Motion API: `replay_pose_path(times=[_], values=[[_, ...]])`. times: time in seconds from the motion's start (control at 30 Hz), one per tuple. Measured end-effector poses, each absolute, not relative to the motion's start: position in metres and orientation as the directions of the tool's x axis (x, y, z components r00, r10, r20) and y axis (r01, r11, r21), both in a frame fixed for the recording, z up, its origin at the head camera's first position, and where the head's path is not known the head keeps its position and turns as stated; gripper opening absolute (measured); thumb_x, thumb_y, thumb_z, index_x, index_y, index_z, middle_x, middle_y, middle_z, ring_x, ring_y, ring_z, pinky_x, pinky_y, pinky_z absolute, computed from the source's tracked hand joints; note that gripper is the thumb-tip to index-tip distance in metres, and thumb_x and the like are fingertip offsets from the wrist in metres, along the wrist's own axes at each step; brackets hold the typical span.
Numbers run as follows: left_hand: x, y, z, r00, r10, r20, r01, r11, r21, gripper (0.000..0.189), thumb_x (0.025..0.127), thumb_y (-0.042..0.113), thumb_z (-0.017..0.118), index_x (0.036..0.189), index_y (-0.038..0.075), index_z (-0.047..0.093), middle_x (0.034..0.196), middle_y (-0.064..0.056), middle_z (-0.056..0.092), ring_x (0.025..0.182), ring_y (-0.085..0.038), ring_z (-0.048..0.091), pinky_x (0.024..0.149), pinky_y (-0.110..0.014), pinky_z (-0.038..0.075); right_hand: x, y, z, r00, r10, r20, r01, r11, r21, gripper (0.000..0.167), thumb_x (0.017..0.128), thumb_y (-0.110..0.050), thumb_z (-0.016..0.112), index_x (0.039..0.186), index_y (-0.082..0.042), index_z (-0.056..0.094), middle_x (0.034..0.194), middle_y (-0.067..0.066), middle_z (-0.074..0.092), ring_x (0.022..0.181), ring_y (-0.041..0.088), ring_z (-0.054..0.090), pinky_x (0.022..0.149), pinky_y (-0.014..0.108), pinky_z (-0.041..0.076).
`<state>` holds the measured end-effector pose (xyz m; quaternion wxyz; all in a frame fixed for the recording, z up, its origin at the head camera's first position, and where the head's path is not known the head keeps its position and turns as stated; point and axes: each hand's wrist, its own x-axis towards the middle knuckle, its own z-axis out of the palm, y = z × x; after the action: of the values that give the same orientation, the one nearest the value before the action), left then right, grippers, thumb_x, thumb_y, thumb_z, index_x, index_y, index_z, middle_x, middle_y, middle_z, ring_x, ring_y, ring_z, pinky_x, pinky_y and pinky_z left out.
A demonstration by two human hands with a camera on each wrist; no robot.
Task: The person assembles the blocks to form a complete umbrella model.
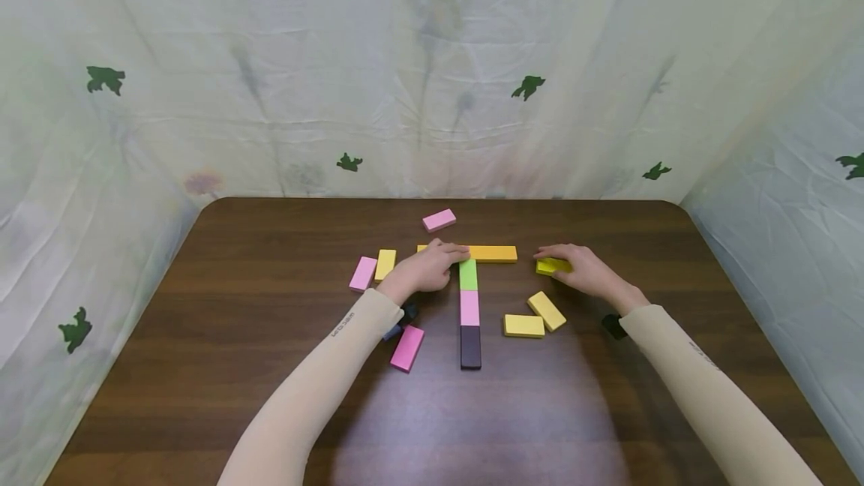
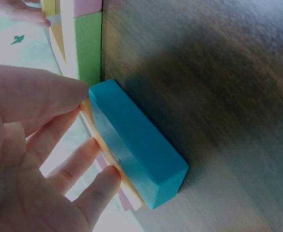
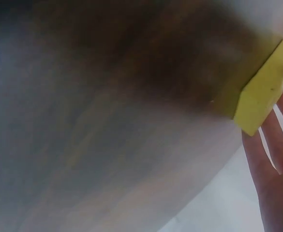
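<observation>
While loose blocks (image 1: pixel 523 327) remain unplaced, T-shape (image 1: pixel 469 309) appears laid; left grip (image 1: pixel 427 266) rests unclenched, right grip (image 1: pixel 584 267) pinches yellow block (image 1: pixel 547 267).

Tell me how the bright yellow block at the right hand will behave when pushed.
The bright yellow block likely stays stiff, given its crisp edges. Its flat faces should make it slide rather than roll.

Kinda a curtained-off booth tbh: dark wood-look table (image 1: pixel 223 283), wrinkly pale sheets (image 1: pixel 290 43) on three sides, green birdlike shapes (image 1: pixel 529 87).
</observation>
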<state>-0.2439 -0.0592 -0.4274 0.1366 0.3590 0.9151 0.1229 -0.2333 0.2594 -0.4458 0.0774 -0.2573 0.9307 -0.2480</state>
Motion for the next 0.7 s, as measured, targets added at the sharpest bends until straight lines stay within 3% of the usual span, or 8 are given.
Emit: replay_pose_path(times=[0.17, 0.47, 0.7], values=[[-0.2441, -0.0594, -0.4279, -0.704, 0.687, -0.178, 0.616, 0.716, 0.328, 0.048, 0.095, 0.001, 0.047, 0.142, 0.007, 0.047, 0.148, -0.006, 0.04, 0.126, -0.029, 0.039, 0.103, -0.037, 0.035, -0.2302, 0.2629, -0.4459, -0.861, -0.509, -0.028, -0.427, 0.751, -0.503, 0.043, 0.087, 0.007, 0.058, 0.128, -0.003, 0.06, 0.134, 0.02, 0.052, 0.121, 0.04, 0.047, 0.096, 0.055, 0.04], [-0.2427, -0.0599, -0.4332, -0.711, 0.68, -0.182, 0.605, 0.722, 0.336, 0.057, 0.093, 0.03, 0.063, 0.143, 0.008, 0.045, 0.149, -0.005, 0.038, 0.13, -0.03, 0.035, 0.104, -0.038, 0.035, -0.2304, 0.2618, -0.4495, -0.861, -0.509, 0.016, -0.448, 0.742, -0.498, 0.041, 0.087, 0.007, 0.061, 0.127, -0.003, 0.061, 0.126, 0.017, 0.059, 0.114, 0.036, 0.052, 0.094, 0.054, 0.041], [-0.2404, -0.0577, -0.4343, -0.729, 0.666, -0.162, 0.594, 0.732, 0.334, 0.061, 0.089, 0.033, 0.068, 0.141, 0.009, 0.048, 0.148, -0.005, 0.041, 0.13, -0.028, 0.036, 0.104, -0.037, 0.035, -0.2332, 0.2566, -0.4502, -0.858, -0.506, 0.091, -0.479, 0.724, -0.497, 0.039, 0.088, 0.003, 0.063, 0.126, -0.002, 0.061, 0.124, 0.016, 0.061, 0.113, 0.035, 0.053, 0.094, 0.053, 0.041]])
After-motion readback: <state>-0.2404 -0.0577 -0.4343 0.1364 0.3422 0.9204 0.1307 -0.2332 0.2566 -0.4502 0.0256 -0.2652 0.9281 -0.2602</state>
